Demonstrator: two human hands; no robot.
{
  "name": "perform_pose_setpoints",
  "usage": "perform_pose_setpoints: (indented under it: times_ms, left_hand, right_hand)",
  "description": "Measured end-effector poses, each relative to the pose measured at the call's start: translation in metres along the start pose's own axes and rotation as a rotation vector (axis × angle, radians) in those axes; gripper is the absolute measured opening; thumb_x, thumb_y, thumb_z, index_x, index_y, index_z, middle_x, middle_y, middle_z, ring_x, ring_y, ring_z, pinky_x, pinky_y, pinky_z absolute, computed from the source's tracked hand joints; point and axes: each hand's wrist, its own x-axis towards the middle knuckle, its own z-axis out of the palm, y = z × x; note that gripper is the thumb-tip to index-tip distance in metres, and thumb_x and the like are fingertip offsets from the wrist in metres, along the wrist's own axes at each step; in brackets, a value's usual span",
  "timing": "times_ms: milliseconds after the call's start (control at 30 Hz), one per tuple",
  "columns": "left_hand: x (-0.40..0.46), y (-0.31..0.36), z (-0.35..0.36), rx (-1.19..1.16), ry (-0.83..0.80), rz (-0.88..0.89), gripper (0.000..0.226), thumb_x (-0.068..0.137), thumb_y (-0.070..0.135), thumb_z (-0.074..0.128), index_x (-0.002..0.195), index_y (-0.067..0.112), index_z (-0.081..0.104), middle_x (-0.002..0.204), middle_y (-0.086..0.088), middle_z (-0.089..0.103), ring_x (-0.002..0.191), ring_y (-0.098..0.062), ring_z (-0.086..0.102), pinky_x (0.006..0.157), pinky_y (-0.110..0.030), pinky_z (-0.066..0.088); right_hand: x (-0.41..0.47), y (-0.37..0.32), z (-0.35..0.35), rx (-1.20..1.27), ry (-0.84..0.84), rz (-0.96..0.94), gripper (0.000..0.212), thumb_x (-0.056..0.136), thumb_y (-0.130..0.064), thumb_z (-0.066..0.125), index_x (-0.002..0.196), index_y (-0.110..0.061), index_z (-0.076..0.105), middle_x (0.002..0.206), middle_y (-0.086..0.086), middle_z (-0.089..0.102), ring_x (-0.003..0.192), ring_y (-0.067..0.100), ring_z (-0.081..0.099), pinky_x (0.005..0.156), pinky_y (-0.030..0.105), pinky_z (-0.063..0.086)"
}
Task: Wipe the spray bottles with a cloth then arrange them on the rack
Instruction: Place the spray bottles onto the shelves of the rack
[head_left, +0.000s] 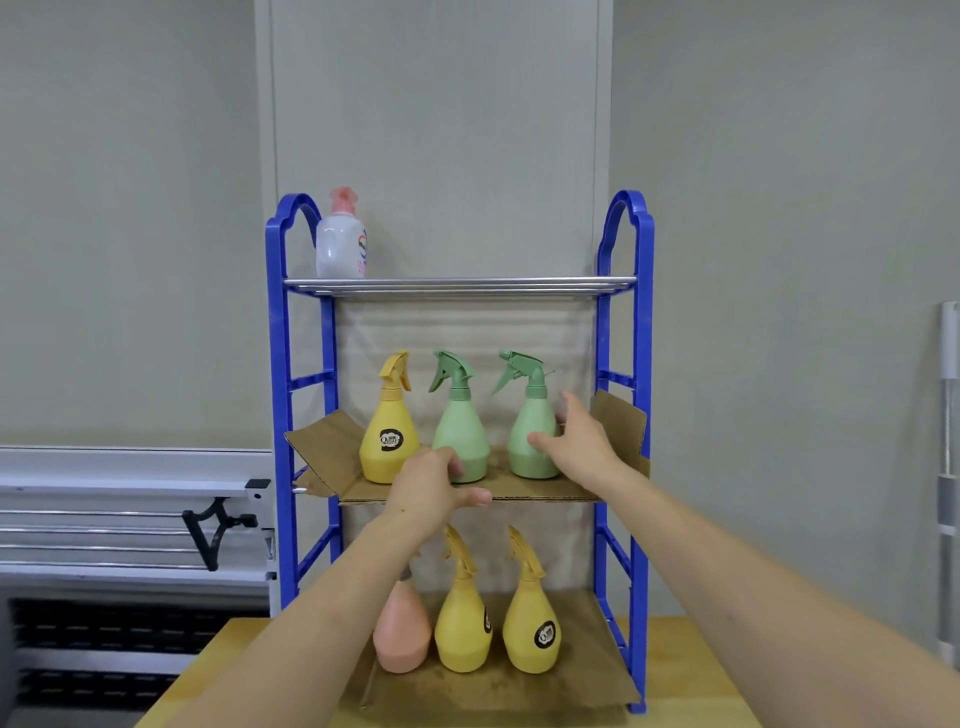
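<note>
Hands (436, 480) (576, 441) reach the two green spray bottles (461, 441) (534, 441).

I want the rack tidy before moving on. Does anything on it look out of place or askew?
Yes: a white pump bottle with a pink cap stands alone on the blue rack's top shelf, and the brown cardboard liner curls up at both ends.

Spray bottles: three yellow (389, 431), two green (461, 436), one pink (401, 634). One white pump bottle (341, 244). One blue rack (631, 364).

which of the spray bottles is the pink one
The pink plastic spray bottle, leftmost on the bottom shelf, partly behind the left forearm; the other spray bottles are yellow or green.
</note>
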Motion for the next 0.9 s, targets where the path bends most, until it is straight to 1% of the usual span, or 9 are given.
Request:
perform_pose_setpoints:
  times_ms: [100,233,333,467,533,600,667,800,900]
  left_hand:
    - [-0.001,0.001,-0.001,-0.071,0.098,-0.012,0.047,0.080,0.051,0.082,0.108,0.019,0.062,0.105,0.000,0.057,0.092,-0.018,0.058,0.078,-0.032,0.049]
    - [0.006,0.008,-0.005,0.007,0.272,0.016,0.043,0.093,0.044,0.070,0.125,0.019,0.055,0.121,-0.002,0.053,0.100,-0.021,0.061,0.082,-0.035,0.051]
    - [0.017,0.019,-0.004,0.037,0.234,-0.038,0.064,0.091,0.052,0.070,0.139,0.017,0.046,0.133,-0.007,0.050,0.112,-0.030,0.061,0.083,-0.039,0.049]
    - [0.029,0.023,0.005,0.150,0.195,-0.122,0.083,0.080,0.066,0.073,0.139,0.018,0.041,0.130,-0.007,0.050,0.117,-0.031,0.058,0.083,-0.046,0.052]
    - [0.032,0.022,0.009,0.182,0.198,-0.147,0.086,0.078,0.066,0.076,0.138,0.018,0.039,0.128,-0.008,0.050,0.117,-0.031,0.057,0.083,-0.047,0.053]
    - [0.034,0.021,0.014,0.188,0.196,-0.151,0.080,0.081,0.060,0.076,0.137,0.016,0.039,0.127,-0.010,0.051,0.117,-0.032,0.056,0.084,-0.048,0.053]
    - [0.036,0.020,0.017,0.170,0.183,-0.142,0.073,0.086,0.053,0.075,0.137,0.014,0.040,0.128,-0.011,0.049,0.117,-0.034,0.056,0.086,-0.048,0.053]
    - [0.044,0.015,0.019,0.109,0.151,-0.101,0.069,0.088,0.042,0.076,0.139,0.009,0.042,0.131,-0.014,0.050,0.114,-0.035,0.057,0.092,-0.045,0.051]
    - [0.048,0.014,0.019,0.052,0.126,-0.099,0.068,0.088,0.036,0.077,0.140,0.007,0.042,0.132,-0.016,0.050,0.117,-0.037,0.057,0.096,-0.042,0.047]
  right_hand:
    - [0.002,0.005,0.000,0.041,-0.037,0.027,0.088,0.093,-0.033,0.072,0.162,-0.019,0.019,0.156,0.007,0.045,0.139,0.026,0.047,0.114,0.043,0.043]
    - [0.010,-0.001,-0.005,0.172,-0.103,0.057,0.078,0.098,-0.034,0.064,0.162,-0.024,0.020,0.162,0.003,0.036,0.141,0.024,0.045,0.114,0.040,0.041]
    - [0.009,-0.004,-0.005,0.179,-0.186,0.066,0.078,0.095,-0.026,0.065,0.161,-0.025,0.022,0.153,-0.001,0.044,0.126,0.018,0.052,0.106,0.035,0.045]
    - [0.008,0.010,0.000,0.112,-0.199,0.074,0.066,0.089,-0.023,0.072,0.147,-0.021,0.041,0.123,-0.003,0.059,0.103,0.009,0.059,0.092,0.030,0.051]
    - [0.008,0.013,0.001,0.121,-0.188,0.071,0.081,0.079,-0.034,0.081,0.147,-0.019,0.041,0.127,-0.003,0.057,0.108,0.013,0.059,0.095,0.033,0.053]
    - [0.010,0.016,0.001,0.098,-0.164,0.071,0.100,0.065,-0.051,0.086,0.150,-0.022,0.041,0.138,0.000,0.048,0.119,0.019,0.056,0.103,0.042,0.052]
    - [0.013,0.022,0.003,0.083,-0.127,0.063,0.099,0.059,-0.059,0.087,0.143,-0.025,0.047,0.135,0.001,0.045,0.118,0.020,0.055,0.105,0.044,0.052]
    - [0.014,0.026,0.002,0.187,-0.190,0.119,0.093,0.071,-0.049,0.089,0.144,-0.023,0.038,0.131,-0.001,0.053,0.115,0.016,0.057,0.098,0.036,0.052]
    - [0.015,0.022,0.000,0.215,-0.265,0.181,0.078,0.084,-0.037,0.078,0.146,-0.024,0.033,0.118,-0.005,0.056,0.107,0.013,0.057,0.087,0.031,0.049]
